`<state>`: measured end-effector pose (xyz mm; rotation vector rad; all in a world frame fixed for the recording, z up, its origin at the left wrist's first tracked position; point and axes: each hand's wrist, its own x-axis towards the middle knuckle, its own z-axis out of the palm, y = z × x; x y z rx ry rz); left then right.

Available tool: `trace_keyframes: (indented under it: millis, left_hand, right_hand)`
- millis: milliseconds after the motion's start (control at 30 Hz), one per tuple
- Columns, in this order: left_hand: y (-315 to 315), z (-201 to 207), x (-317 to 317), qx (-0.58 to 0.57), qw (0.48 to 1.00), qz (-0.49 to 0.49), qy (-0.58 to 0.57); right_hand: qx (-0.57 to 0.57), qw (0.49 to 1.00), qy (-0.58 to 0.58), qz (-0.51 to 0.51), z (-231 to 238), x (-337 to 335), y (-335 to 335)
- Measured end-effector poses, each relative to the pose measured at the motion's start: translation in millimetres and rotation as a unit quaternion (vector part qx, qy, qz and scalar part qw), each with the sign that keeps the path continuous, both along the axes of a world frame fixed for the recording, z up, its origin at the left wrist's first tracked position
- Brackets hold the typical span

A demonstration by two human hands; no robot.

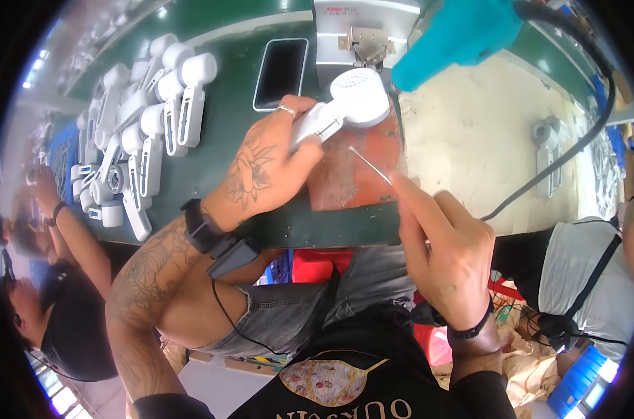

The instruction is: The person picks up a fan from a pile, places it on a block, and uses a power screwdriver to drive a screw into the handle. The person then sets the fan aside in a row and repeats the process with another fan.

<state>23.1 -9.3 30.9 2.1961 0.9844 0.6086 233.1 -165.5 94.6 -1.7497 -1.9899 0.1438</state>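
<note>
My left hand (261, 167) is closed round the handle of a white handheld device (362, 101) with a round, perforated head. The head points away from me, above a reddish-brown mat (352, 185). A thin metal pick (371, 165) is pinched in my right hand (446, 244). Its tip hangs over the mat, a short way below the device and apart from it. Part of the pick is hidden by my fingers.
Several similar white devices (149, 126) are heaped at the left. A phone (281, 73) lies behind my left hand. At the back stand a metal box with a latch (369, 45) and a teal corded tool (456, 38). Co-workers sit on both sides.
</note>
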Motion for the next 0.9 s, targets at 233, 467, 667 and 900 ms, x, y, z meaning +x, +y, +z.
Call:
trace_keyframes:
  millis: [233, 467, 667, 900]
  left_hand:
    - [-1, 12, -1, -0.098, 0.993, 0.048, -0.034]
    - [6, 17, -1, 0.095, 0.994, 0.03, -0.041]
    - [9, 39, 3, 0.128, 0.992, 0.009, 0.002]
    - [3, 25, 14, 0.219, 0.974, -0.049, -0.009]
  right_hand:
    - [-0.037, 0.986, 0.092, -0.135, -50, 12, -10]
    - [0.01, 0.996, 0.029, -0.078, -78, 25, 19]
    - [0.137, 0.847, 0.512, 0.038, -26, 29, 71]
    - [0.108, 0.838, 0.534, -0.019, -31, 35, 57]
